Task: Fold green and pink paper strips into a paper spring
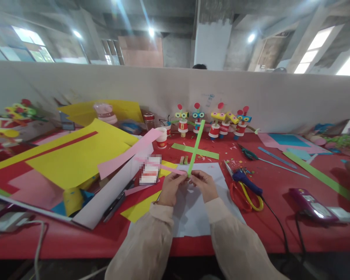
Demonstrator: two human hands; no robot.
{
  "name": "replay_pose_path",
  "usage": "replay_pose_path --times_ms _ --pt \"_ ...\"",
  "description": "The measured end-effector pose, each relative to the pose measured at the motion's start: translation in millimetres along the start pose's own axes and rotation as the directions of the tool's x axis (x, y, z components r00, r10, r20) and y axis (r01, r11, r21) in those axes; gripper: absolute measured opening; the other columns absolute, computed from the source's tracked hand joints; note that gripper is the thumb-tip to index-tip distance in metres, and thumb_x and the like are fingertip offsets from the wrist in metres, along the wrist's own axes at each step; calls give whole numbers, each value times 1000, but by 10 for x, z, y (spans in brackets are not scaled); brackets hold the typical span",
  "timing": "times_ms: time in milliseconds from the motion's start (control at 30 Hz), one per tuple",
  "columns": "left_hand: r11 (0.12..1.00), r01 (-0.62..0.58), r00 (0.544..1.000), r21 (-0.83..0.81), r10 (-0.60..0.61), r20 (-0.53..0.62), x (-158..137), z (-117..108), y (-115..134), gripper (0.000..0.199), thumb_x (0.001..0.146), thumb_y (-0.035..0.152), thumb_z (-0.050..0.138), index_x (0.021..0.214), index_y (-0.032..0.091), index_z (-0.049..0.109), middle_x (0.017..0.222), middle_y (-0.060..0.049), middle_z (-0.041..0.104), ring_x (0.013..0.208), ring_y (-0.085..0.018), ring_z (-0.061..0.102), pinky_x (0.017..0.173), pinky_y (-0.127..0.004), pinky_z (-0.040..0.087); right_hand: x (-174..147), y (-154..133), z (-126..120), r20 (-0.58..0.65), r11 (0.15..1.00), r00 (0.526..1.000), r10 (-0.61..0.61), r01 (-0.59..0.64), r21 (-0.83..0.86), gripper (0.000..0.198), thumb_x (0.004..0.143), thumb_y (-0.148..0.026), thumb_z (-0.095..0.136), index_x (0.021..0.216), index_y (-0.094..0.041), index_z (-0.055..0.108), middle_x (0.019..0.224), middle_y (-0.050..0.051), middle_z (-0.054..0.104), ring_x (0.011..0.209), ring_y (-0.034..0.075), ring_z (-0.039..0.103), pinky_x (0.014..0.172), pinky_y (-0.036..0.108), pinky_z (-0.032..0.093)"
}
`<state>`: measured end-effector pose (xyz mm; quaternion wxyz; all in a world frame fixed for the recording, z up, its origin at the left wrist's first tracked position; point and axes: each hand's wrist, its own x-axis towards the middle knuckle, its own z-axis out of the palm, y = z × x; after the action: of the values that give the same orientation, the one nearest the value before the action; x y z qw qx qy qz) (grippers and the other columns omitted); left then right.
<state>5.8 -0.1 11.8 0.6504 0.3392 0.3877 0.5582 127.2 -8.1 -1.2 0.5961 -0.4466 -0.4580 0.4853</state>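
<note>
My left hand (171,188) pinches the near end of a pink paper strip (170,168), which stretches off to the left. Close beside it, my right hand (203,184) has its fingers closed on the lower end of a green paper strip (196,147) that points up and away. The fingertips of both hands meet where the two strips come together, so the exact join is hidden. Behind the upright strip, another green paper strip (208,154) lies crosswise on the red table. White paper (192,216) lies beneath my hands.
Red-handled scissors (236,194), a blue glue gun (245,182) and pliers (247,153) lie at the right, near a purple power strip (312,204). Yellow sheets (84,155) pile up on the left. Several paper-cup figures (182,125) stand along the back partition (163,89).
</note>
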Motion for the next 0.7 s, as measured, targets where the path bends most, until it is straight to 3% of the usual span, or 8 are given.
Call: replay_pose_path --times_ms 200,400,700 --pt "996 40 999 -78 -43 -29 12 -5 -15 23 50 21 80 69 13 69 66 -2 66 60 -9 56 59 -21 43 -4 54 29 28 993 994 -106 107 -50 23 61 -28 71 81 -20 64 66 -1 60 59 13 56 56 25 46" --pt "992 54 998 -116 -56 -10 -4 14 -7 24 51 19 80 71 14 68 68 0 65 60 -8 56 59 -20 43 -36 76 43 -31 978 985 -172 167 -127 19 66 -27 66 83 -20 64 69 0 60 60 13 56 60 26 47" --pt "992 -11 1000 -124 14 25 -15 32 -9 21 52 19 79 71 15 68 68 -1 65 66 -10 58 63 -21 44 -59 1 75 -51 988 987 -154 153 -33 21 65 -30 68 83 -20 63 70 1 61 62 14 57 59 26 48"
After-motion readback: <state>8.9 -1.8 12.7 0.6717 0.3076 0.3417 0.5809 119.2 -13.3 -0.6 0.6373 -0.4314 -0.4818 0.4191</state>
